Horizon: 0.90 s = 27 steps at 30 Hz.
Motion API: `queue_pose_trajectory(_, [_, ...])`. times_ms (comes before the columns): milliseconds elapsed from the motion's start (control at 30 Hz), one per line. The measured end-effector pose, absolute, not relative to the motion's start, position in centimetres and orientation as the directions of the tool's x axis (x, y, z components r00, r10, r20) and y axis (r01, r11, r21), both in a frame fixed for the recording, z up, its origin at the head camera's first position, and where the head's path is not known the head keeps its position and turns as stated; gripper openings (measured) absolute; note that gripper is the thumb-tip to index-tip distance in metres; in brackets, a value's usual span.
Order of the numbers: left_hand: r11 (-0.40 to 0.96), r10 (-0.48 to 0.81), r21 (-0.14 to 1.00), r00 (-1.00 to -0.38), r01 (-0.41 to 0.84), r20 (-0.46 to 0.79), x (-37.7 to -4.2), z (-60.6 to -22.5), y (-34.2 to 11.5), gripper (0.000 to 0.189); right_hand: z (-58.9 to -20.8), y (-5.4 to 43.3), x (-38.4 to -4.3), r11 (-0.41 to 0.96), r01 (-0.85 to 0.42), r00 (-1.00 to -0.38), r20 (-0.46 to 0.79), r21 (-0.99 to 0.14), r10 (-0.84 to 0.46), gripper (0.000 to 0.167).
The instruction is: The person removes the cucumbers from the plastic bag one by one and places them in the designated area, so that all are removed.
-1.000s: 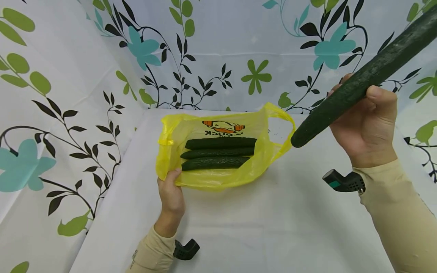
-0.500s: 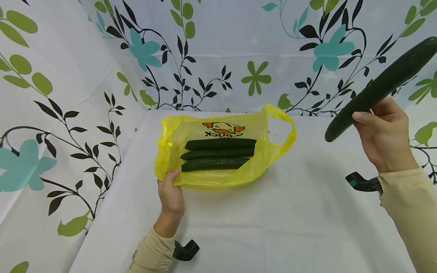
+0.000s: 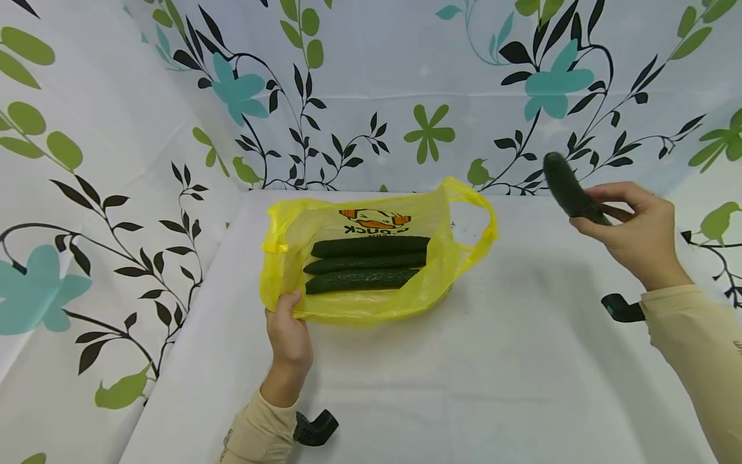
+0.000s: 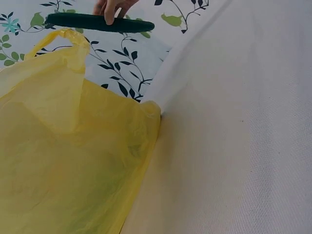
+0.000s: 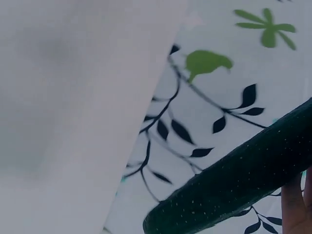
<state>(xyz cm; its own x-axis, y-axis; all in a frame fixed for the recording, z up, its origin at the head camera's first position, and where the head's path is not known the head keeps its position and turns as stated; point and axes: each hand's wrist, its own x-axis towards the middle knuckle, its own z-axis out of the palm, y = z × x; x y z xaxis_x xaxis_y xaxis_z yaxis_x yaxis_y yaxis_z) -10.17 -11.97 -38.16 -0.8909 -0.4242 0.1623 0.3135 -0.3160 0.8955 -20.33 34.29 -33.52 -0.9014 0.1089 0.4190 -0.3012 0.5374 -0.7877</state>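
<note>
My left hand (image 3: 288, 338) grips the near left edge of a yellow plastic bag (image 3: 371, 310), thumb over the rim. Inside the open bag three dark green cucumbers (image 3: 371, 246) lie side by side, below a printed duck picture. Up at the right, above the table, my right hand (image 3: 637, 229) pinches another cucumber (image 3: 565, 183) between thumb and fingers. That cucumber points away and is foreshortened in the head view. The left wrist view shows the held cucumber (image 4: 97, 22) nearly level, beyond the bag handle. In the right wrist view, fingertips (image 5: 292, 204) touch the cucumber's side.
A white-covered table (image 3: 452, 380) lies beneath the bag. Behind and at the left hangs a white cloth (image 3: 359, 64) with printed leaves and flowers. The bag's right handle loop (image 3: 487, 225) stands up. A black wrist camera (image 3: 315, 427) sits on the left wrist.
The cucumber in my right hand has moved away from the bag, rightward, and turned from slanting up to the right to slanting up to the left. The left hand and bag have hardly moved.
</note>
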Motion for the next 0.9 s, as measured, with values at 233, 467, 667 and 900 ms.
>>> queue_pose_trajectory(233, [-0.324, -0.434, 0.892, -0.887, 0.316, 0.157, -10.2, -38.3, -12.1, 0.039, -35.9, 34.3, -21.2, 0.761, -0.276, -0.917, 0.399, -0.588, -0.025, 0.040])
queue_pose_trajectory(467, [-0.315, -0.428, 0.899, -0.891, 0.306, 0.153, -10.1, -38.4, -12.2, 0.039, -38.6, 35.3, -22.0, 0.833, -0.240, -0.952, 0.287, -0.498, -0.103, 0.039])
queue_pose_trajectory(667, [-0.320, -0.422, 0.898, -0.894, 0.301, 0.150, -10.1, -38.4, -12.2, 0.042, -40.6, 36.3, -22.7, 0.873, -0.342, -0.930, 0.258, -0.347, -0.261, 0.038])
queue_pose_trajectory(900, [-0.312, -0.412, 0.897, -0.895, 0.313, 0.170, -10.1, -38.5, -12.2, 0.043, -41.6, 36.5, -23.4, 0.873, -0.372, -0.923, 0.228, -0.314, -0.311, 0.038])
